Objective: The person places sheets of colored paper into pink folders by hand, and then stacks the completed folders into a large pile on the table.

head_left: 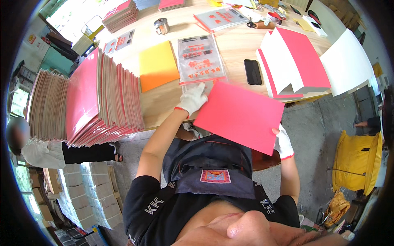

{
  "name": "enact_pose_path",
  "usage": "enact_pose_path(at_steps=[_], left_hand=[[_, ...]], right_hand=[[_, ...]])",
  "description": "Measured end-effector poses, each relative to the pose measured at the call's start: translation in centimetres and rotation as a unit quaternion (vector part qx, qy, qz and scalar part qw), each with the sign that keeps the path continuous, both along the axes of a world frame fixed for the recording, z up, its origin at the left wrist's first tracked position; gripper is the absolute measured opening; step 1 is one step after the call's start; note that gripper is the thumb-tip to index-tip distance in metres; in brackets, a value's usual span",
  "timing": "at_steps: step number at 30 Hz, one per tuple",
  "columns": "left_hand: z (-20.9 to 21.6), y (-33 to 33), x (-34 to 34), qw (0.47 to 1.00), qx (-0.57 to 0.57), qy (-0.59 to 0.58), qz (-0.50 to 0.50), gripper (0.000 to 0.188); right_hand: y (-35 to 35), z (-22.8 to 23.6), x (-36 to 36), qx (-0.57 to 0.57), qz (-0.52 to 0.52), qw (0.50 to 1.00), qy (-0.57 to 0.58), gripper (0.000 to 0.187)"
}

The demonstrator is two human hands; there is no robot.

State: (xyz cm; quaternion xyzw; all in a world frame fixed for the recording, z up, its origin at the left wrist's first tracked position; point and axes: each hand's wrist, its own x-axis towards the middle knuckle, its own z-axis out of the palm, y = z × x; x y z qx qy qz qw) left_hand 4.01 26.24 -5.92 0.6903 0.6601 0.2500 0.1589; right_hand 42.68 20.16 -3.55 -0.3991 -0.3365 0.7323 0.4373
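Note:
A flat pink board (242, 115) is held at a slant over the table's near edge. My right hand (284, 142), in a white glove with a red cuff, grips its right edge, thumb on top. At the board's left edge is my left hand (193, 99), gloved the same way, its fingers curled against it; what lies beneath them is hidden. Just beyond the left fingertips lies a clear plastic bag (202, 61) with red print, its near end partly under the board. A yellow-orange sheet (159, 65) lies left of the bag.
Tall stacks of pink-covered boards (102, 98) stand at the left. A black phone (253, 72) lies right of the bag, beside a pink-and-white stack (293, 61). Farther back are a metal mug (161, 26) and more plastic bags (221, 18). A person (45, 152) is at the far left.

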Motion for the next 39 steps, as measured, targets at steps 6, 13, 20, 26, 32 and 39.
enact_pose_path(at_steps=[6, 13, 20, 26, 32, 39], left_hand=[[-3.1, -0.7, 0.2, 0.979, -0.027, 0.200, -0.016, 0.042], [-2.1, -1.9, -1.0, 0.986, 0.019, 0.148, -0.074, 0.035], [-2.8, -1.7, -1.8, 0.990, 0.000, 0.137, -0.033, 0.034], [-3.4, -2.8, -2.2, 0.989, 0.061, 0.129, -0.050, 0.035], [-1.6, -2.4, -2.3, 0.995, 0.073, 0.067, -0.012, 0.027], [-1.1, -0.1, -3.6, 0.980, 0.004, -0.190, -0.052, 0.034]], right_hand=[[-2.8, -1.1, 3.7, -0.068, 0.069, 0.995, 0.020, 0.060], [-2.8, -4.8, 5.3, -0.100, 0.124, 0.985, 0.063, 0.060], [-3.4, -1.5, 2.3, -0.103, 0.079, 0.990, 0.056, 0.057], [-4.1, -2.7, 0.8, -0.076, -0.036, 0.993, 0.082, 0.050], [-5.0, -4.8, -2.0, -0.101, -0.088, 0.981, 0.141, 0.039], [-5.0, -3.9, -3.2, -0.101, -0.092, 0.977, 0.163, 0.035]])
